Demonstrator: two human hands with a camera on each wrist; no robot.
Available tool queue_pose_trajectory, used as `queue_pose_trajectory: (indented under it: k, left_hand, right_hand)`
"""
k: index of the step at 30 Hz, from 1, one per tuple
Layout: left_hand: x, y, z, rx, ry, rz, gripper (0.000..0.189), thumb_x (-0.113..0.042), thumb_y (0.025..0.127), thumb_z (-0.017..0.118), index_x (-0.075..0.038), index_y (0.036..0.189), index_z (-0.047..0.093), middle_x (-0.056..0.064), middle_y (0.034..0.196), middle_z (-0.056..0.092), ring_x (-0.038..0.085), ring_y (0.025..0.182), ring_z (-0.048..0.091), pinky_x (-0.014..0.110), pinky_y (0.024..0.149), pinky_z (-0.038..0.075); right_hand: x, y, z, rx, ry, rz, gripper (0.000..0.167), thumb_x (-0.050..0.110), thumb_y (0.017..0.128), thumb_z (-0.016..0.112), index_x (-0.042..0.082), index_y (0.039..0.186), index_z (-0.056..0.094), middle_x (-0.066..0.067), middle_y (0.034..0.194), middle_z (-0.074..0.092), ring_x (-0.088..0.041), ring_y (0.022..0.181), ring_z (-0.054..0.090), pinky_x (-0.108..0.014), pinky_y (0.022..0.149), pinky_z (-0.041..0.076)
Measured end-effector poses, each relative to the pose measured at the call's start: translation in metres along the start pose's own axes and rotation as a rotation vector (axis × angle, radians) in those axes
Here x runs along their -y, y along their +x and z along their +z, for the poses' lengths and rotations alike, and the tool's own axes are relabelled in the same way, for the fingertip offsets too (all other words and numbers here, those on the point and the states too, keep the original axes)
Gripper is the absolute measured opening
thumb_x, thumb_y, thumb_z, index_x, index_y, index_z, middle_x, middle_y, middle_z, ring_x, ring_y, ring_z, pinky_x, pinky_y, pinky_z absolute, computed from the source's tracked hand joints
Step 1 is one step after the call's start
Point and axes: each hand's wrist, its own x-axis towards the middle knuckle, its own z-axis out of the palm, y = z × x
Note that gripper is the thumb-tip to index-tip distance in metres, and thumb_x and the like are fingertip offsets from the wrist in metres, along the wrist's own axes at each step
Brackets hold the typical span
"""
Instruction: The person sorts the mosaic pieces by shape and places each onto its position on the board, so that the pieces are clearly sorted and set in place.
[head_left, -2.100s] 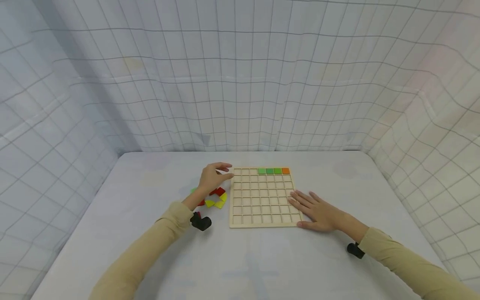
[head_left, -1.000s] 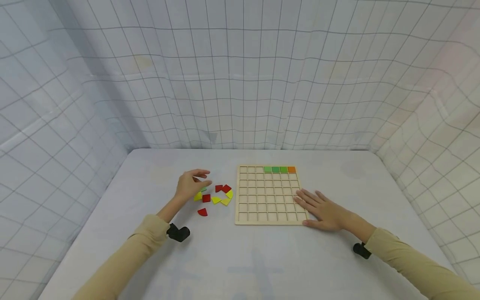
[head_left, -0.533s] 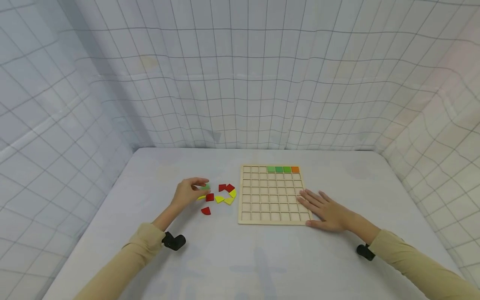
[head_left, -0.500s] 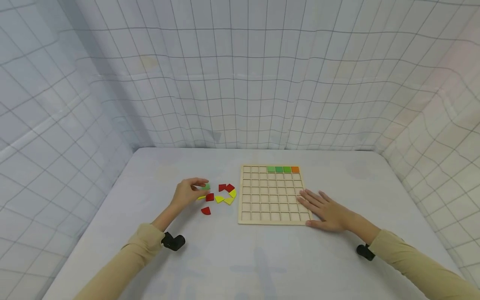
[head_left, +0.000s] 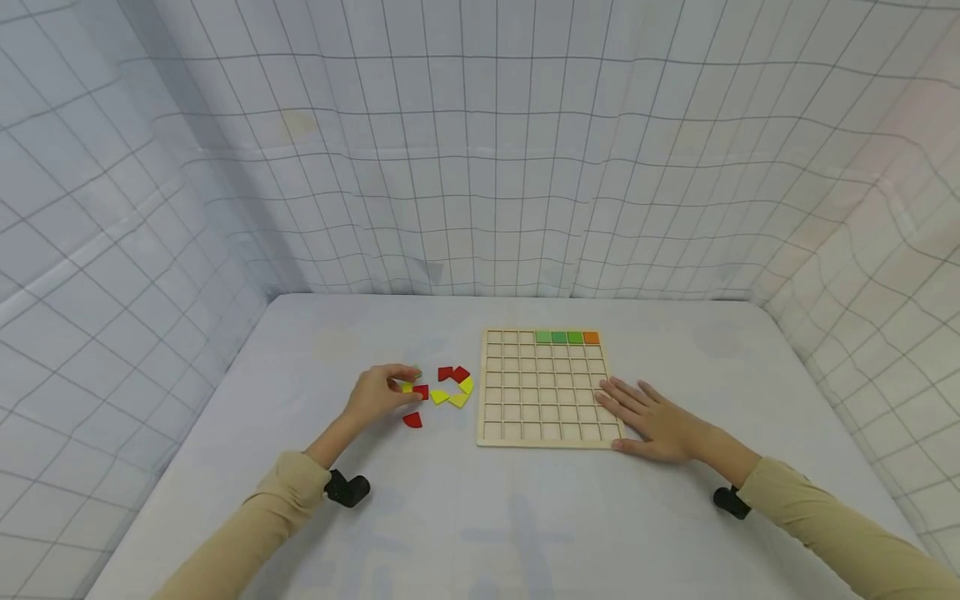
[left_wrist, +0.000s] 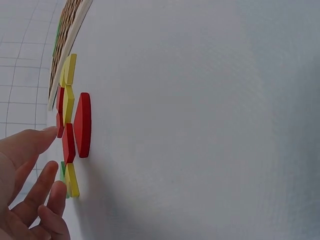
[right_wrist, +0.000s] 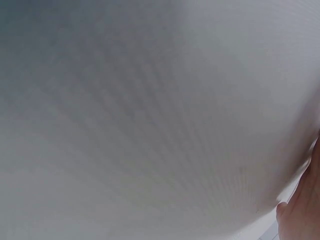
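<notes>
My left hand (head_left: pixel 372 393) is over the loose tiles, thumb and fingertips apart with nothing between them. Its thumb tip overlaps a red square tile (head_left: pixel 423 392); a yellow tile (head_left: pixel 407 387) shows in the gap. In the left wrist view a green tile (left_wrist: pixel 63 171) sits behind that yellow one, close to the fingers. My right hand (head_left: pixel 651 422) lies flat with spread fingers, fingertips resting on the right edge of a wooden grid board (head_left: pixel 480 400). Three green squares (head_left: pixel 558 337) and an orange square (head_left: pixel 591 337) fill the right end of its back row.
Between hand and board lie red tiles (head_left: pixel 446 373) and yellow tiles (head_left: pixel 457 401) in a loose ring. A red rounded tile (head_left: pixel 412 420) lies nearer the front. White gridded cloth (head_left: pixel 517 208) walls the table (head_left: pixel 555 517) at back and sides.
My left hand moved from the board's back left corner to the loose tiles, then shifted slightly toward the front, its thumb now by the red square. My right hand has stayed on the board's edge.
</notes>
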Motion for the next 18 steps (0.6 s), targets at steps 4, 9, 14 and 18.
queue_pose_trajectory:
  k: [4, 9, 14, 18]
  left_hand:
    - [-0.0001, 0.0009, 0.0015, 0.011, 0.012, 0.026, 0.036, -0.015, 0.080, 0.078, -0.007, 0.114, 0.070, 0.011, 0.106, 0.071, 0.018, 0.078, 0.053, 0.023, 0.064, 0.043]
    - [0.0005, 0.0019, 0.0023, 0.024, 0.021, 0.047, 0.036, -0.013, 0.078, 0.079, -0.006, 0.112, 0.070, 0.012, 0.104, 0.070, 0.017, 0.073, 0.051, 0.021, 0.061, 0.041]
    - [0.0035, 0.0038, 0.0032, 0.047, 0.034, 0.055, 0.037, -0.013, 0.079, 0.078, -0.006, 0.114, 0.070, 0.012, 0.107, 0.070, 0.017, 0.073, 0.050, 0.022, 0.063, 0.043]
    - [0.0052, 0.0057, 0.0028, 0.071, 0.051, 0.057, 0.037, -0.013, 0.080, 0.077, -0.006, 0.115, 0.069, 0.012, 0.109, 0.070, 0.018, 0.076, 0.050, 0.024, 0.066, 0.043]
  right_hand:
    - [-0.0021, 0.0005, 0.0027, -0.013, -0.006, -0.007, 0.076, 0.055, 0.096, 0.044, 0.018, 0.156, 0.015, -0.008, 0.162, 0.014, -0.030, 0.149, 0.013, -0.062, 0.113, 0.015]
    - [-0.0023, 0.0009, 0.0024, -0.004, 0.012, -0.001, 0.077, 0.056, 0.096, 0.044, 0.018, 0.156, 0.014, -0.007, 0.162, 0.013, -0.029, 0.150, 0.012, -0.061, 0.114, 0.013]
    - [-0.0008, 0.0011, 0.0006, 0.017, 0.015, 0.012, 0.078, 0.056, 0.096, 0.044, 0.018, 0.156, 0.013, -0.007, 0.163, 0.011, -0.030, 0.150, 0.011, -0.061, 0.115, 0.012]
    - [-0.0005, 0.0009, 0.0001, 0.019, 0.012, 0.013, 0.078, 0.057, 0.096, 0.044, 0.019, 0.156, 0.013, -0.006, 0.163, 0.011, -0.030, 0.150, 0.011, -0.061, 0.115, 0.012]
